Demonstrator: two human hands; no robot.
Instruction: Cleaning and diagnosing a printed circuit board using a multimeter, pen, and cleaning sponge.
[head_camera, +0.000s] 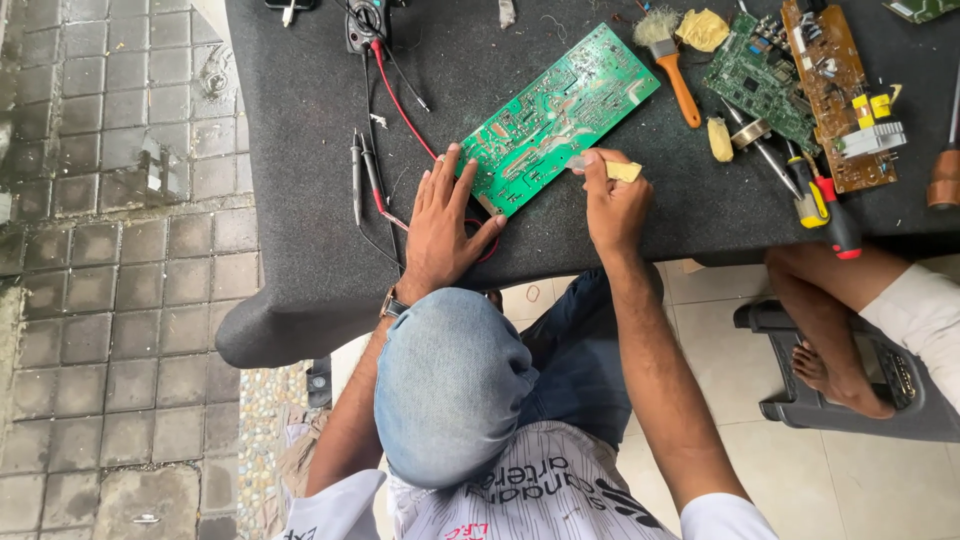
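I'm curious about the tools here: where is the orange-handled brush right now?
In the head view, the orange-handled brush lies at the table's far right, between the large green circuit board and a smaller green board.

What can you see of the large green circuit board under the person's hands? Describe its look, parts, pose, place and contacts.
The green circuit board is a long flat rectangle lying solder side up, with pale silvery traces and solder points across it. It lies diagonally on the dark table mat, near end by the person, far end up to the right. The left hand lies flat, fingers pressing its near corner. The right hand holds a small yellowish piece at its long edge.
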